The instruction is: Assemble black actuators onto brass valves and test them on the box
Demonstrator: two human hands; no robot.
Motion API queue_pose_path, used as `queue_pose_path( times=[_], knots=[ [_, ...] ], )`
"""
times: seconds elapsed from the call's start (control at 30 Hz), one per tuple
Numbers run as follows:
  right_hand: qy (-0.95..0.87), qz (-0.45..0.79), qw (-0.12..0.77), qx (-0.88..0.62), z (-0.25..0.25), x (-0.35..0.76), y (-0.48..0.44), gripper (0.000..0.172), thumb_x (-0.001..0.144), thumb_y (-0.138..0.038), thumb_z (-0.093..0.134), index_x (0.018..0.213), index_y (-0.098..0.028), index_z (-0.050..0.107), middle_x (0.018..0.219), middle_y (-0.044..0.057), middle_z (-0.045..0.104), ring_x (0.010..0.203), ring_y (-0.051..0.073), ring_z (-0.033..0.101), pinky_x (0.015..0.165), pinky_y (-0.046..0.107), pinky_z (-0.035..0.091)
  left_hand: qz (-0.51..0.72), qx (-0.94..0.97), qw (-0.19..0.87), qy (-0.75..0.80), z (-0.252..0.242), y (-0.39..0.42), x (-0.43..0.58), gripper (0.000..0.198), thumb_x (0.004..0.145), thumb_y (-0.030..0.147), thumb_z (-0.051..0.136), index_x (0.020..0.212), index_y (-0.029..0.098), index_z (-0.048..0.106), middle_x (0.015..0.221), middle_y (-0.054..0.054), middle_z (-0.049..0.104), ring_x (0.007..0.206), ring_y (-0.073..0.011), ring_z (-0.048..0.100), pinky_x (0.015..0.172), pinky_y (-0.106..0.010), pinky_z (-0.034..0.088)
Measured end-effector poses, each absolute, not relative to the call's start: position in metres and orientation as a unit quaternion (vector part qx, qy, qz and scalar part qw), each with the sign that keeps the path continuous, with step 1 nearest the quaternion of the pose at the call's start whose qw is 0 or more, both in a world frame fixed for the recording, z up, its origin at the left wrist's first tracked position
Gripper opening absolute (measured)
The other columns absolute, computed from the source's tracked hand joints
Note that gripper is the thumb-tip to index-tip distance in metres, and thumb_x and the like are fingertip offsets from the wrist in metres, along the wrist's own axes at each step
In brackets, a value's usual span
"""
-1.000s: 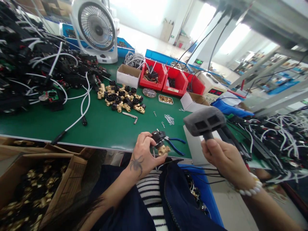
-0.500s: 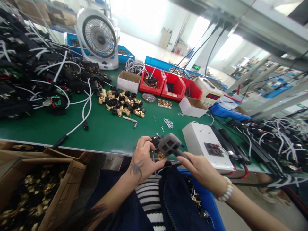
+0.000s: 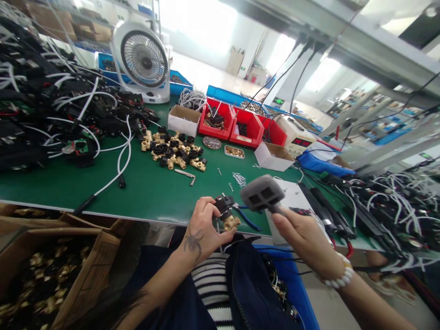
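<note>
My left hand (image 3: 203, 229) grips a small valve (image 3: 227, 213) with a black coil on top and a brass body below, held just over the near edge of the green table (image 3: 151, 188). My right hand (image 3: 301, 236) is closed on the handle of a grey hammer-like tool (image 3: 261, 194), whose two-slot head hovers just right of the valve, apart from it. Blue-handled pliers (image 3: 248, 220) lie on the table behind the valve. A white box with red switches (image 3: 292, 201) sits under the tool.
A heap of brass and black valves (image 3: 172, 149) lies mid-table, with loose clips (image 3: 239, 178) nearby. Red bins (image 3: 240, 121), cardboard boxes (image 3: 184, 119) and a white fan (image 3: 144, 57) stand behind. Black wired assemblies (image 3: 51, 114) pile left and right. A carton of brass parts (image 3: 44, 270) sits lower left.
The grey tool head was pressed against the valve half a second ago; my right hand has since drawn it up and to the right. The left hand kept the valve in place.
</note>
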State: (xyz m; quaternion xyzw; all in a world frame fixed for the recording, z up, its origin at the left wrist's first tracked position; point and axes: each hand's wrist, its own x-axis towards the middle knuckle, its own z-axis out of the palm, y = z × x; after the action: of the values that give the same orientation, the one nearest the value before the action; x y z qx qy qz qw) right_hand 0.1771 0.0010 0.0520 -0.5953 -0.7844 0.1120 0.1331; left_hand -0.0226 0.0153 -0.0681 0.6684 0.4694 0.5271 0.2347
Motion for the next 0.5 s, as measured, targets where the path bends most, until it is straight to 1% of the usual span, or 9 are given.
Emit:
queue_pose_path(
  times=[0.07,0.1,0.2,0.23,0.27,0.37,0.4,0.43,0.5],
  knots=[
    [-0.776,0.100,0.162,-0.601,0.0518,0.1767,0.0007,0.053,0.096,-0.062,0.025,0.062,-0.024,0.040,0.045,-0.004,0.042,0.039,0.012,0.039,0.043,0.025,0.028,0.527,0.668,0.236,0.469,-0.0680,0.0159,-0.0228,0.039,0.062,0.024,0.080,0.081,0.021,0.045,0.106,-0.008,0.053,0.100,-0.0237,0.056,0.087,-0.039,0.051],
    [-0.779,0.102,0.145,-0.601,0.0499,0.1759,0.0005,0.053,0.096,-0.062,0.025,0.062,-0.024,0.041,0.045,-0.003,0.044,0.040,0.013,0.040,0.044,0.026,0.028,0.527,0.669,0.237,0.468,-0.0678,0.0160,-0.0229,0.039,0.062,0.023,0.079,0.081,0.021,0.045,0.106,-0.008,0.052,0.100,-0.0238,0.056,0.088,-0.039,0.051],
    [-0.802,0.117,0.047,-0.584,0.0433,0.1737,0.0008,0.053,0.095,-0.063,0.028,0.065,-0.023,0.046,0.048,0.000,0.052,0.042,0.015,0.048,0.045,0.027,0.028,0.527,0.668,0.238,0.468,-0.0673,0.0161,-0.0230,0.038,0.063,0.022,0.078,0.081,0.021,0.045,0.105,-0.007,0.052,0.101,-0.0238,0.056,0.088,-0.039,0.051],
    [-0.806,0.118,0.040,-0.579,0.0429,0.1739,0.0012,0.053,0.095,-0.063,0.028,0.065,-0.023,0.047,0.048,0.000,0.052,0.043,0.015,0.049,0.045,0.027,0.028,0.527,0.668,0.238,0.469,-0.0672,0.0159,-0.0231,0.038,0.063,0.022,0.078,0.081,0.021,0.045,0.104,-0.007,0.052,0.101,-0.0238,0.056,0.088,-0.039,0.051],
    [-0.807,0.113,0.054,-0.578,0.0437,0.1746,0.0017,0.054,0.095,-0.064,0.028,0.064,-0.023,0.047,0.047,-0.001,0.051,0.042,0.014,0.047,0.045,0.026,0.027,0.526,0.668,0.239,0.469,-0.0672,0.0158,-0.0231,0.038,0.063,0.022,0.079,0.080,0.021,0.045,0.104,-0.007,0.053,0.101,-0.0238,0.056,0.088,-0.039,0.051],
    [-0.789,0.094,0.150,-0.589,0.0482,0.1780,0.0030,0.056,0.095,-0.064,0.023,0.062,-0.024,0.042,0.044,-0.004,0.042,0.039,0.012,0.039,0.043,0.025,0.027,0.524,0.667,0.243,0.470,-0.0671,0.0157,-0.0234,0.039,0.062,0.023,0.080,0.080,0.021,0.045,0.105,-0.008,0.053,0.100,-0.0236,0.056,0.087,-0.039,0.051],
    [-0.784,0.094,0.159,-0.593,0.0484,0.1784,0.0032,0.055,0.095,-0.064,0.023,0.062,-0.024,0.041,0.044,-0.004,0.041,0.038,0.012,0.038,0.043,0.025,0.026,0.524,0.667,0.245,0.469,-0.0669,0.0158,-0.0235,0.039,0.062,0.023,0.080,0.080,0.021,0.045,0.105,-0.008,0.052,0.100,-0.0236,0.056,0.087,-0.039,0.051],
    [-0.784,0.100,0.146,-0.595,0.0476,0.1783,0.0033,0.054,0.095,-0.064,0.025,0.062,-0.024,0.042,0.044,-0.003,0.042,0.038,0.012,0.039,0.043,0.026,0.026,0.524,0.667,0.245,0.469,-0.0668,0.0159,-0.0237,0.039,0.063,0.023,0.079,0.080,0.021,0.045,0.105,-0.008,0.052,0.100,-0.0237,0.056,0.087,-0.039,0.051],
    [-0.792,0.124,0.080,-0.592,0.0444,0.1769,0.0035,0.052,0.095,-0.062,0.029,0.064,-0.023,0.045,0.046,-0.002,0.047,0.040,0.013,0.043,0.044,0.026,0.026,0.524,0.669,0.245,0.467,-0.0664,0.0162,-0.0239,0.038,0.063,0.023,0.079,0.081,0.021,0.045,0.104,-0.008,0.052,0.101,-0.0241,0.055,0.088,-0.039,0.050]
  ],
)
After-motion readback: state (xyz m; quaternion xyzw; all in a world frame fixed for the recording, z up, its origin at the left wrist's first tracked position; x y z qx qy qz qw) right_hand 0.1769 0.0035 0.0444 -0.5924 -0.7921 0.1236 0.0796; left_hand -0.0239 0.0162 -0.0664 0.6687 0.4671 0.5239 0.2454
